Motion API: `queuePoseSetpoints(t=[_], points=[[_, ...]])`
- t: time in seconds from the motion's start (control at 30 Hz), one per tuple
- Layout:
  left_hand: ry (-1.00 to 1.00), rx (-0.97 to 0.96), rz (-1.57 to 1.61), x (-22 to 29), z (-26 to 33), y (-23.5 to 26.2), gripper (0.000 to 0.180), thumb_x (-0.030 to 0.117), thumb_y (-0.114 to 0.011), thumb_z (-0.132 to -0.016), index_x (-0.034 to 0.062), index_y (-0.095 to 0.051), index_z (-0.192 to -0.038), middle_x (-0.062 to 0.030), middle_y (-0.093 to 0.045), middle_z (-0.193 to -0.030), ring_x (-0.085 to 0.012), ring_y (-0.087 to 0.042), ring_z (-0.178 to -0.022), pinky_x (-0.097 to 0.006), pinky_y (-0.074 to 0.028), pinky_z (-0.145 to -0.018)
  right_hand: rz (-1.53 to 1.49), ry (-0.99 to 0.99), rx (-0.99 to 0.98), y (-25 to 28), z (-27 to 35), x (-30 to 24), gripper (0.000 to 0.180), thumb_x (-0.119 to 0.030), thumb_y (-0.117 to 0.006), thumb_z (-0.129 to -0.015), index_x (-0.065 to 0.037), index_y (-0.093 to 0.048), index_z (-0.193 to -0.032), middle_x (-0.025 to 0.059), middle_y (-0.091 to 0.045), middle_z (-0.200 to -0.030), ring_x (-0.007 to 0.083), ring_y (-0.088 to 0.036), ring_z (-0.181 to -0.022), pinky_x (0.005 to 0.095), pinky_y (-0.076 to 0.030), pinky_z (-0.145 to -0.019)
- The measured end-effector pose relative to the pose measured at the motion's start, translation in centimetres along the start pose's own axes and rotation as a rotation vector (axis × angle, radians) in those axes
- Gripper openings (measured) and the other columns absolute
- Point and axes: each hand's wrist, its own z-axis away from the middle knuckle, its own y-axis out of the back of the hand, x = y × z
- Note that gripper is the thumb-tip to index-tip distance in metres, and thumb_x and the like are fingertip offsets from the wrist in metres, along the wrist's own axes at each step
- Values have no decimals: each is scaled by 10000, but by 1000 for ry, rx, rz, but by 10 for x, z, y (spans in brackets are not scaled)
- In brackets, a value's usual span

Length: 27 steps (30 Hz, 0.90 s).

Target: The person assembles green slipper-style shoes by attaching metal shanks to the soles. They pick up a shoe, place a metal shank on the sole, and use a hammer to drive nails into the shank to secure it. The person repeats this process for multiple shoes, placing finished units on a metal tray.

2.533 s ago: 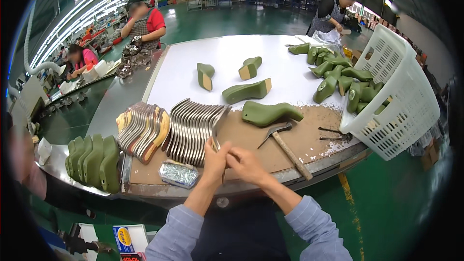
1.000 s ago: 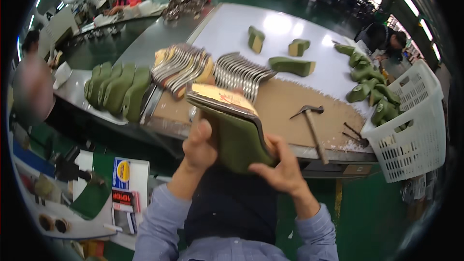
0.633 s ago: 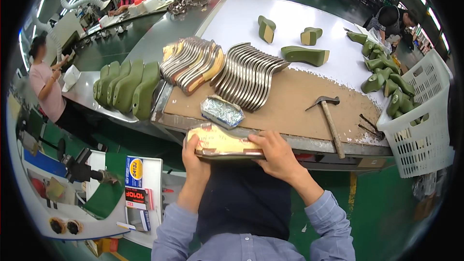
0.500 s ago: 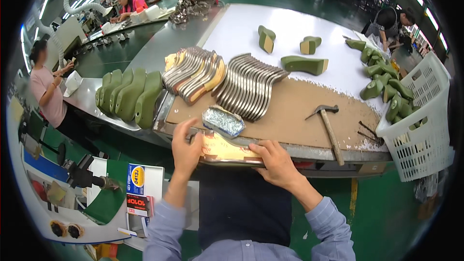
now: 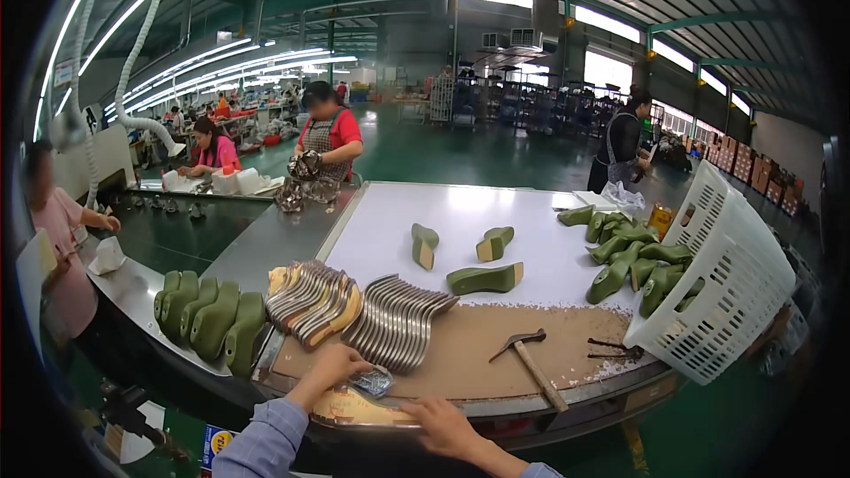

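At the table's front edge, my right hand [image 5: 447,427] grips the right end of a yellow shoe insole [image 5: 361,409]. My left hand [image 5: 335,365] is over a small open box of shiny metal bits [image 5: 374,381], fingertips drawn together at its edge. Whatever the fingertips hold, if anything, is too small to make out. Behind the box stand a row of yellow-faced insoles [image 5: 312,301] and a row of silver-edged curved pieces [image 5: 398,320]. A hammer [image 5: 536,374] with a wooden handle lies to the right on the brown board.
Green shoe lasts stand in a row [image 5: 208,319] at the left. A few lie on the white tabletop [image 5: 381,230], and a heap [image 5: 633,257] lies beside a tilted white plastic basket [image 5: 717,274]. Dark pincers [image 5: 614,350] rest right of the hammer. Several co-workers stand or sit beyond the table.
My left hand has left the insole's left end and moved to the box of metal bits. My right hand still holds the insole. The view has tilted up.
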Motion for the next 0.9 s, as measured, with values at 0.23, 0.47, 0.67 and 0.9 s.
queuePoseSetpoints(t=[0.23,0.47,0.67,0.9], points=[[-122,105,95,-16,-5,-10,225,195,-698,-899,53,-764,-1061,-176,-748,-900,-288,-733,-813,-382,-567,-758,13,-21,7,-3,2,-1,764,-109,-817,-698,-143,-486,-1386,126,-535,-1177,350,-546,-1116,453,-494,-909],[-26,135,528,38,15,12,256,75,-618,-959,-35,-693,-1178,-129,-746,-903,-192,-738,-795,-301,-577,-719,58,-38,6,7,0,-5,774,-105,-824,-684,-138,-490,-1381,132,-538,-1171,355,-548,-1112,455,-491,-915],[-181,161,482,93,85,-29,231,75,-656,-960,-41,-685,-1158,-96,-745,-902,-142,-711,-859,-276,-556,-774,-55,-77,20,-20,-1,12,712,-102,-820,-698,-45,-483,-1323,192,-562,-1180,402,-557,-1085,478,-470,-932],[-80,78,248,117,93,-30,148,181,-733,-888,55,-747,-965,-77,-756,-953,-221,-731,-912,-334,-545,-805,334,-311,302,63,37,43,550,-260,-656,-924,-16,-475,-1383,264,-502,-1364,453,-496,-1241,525,-398,-1048]])
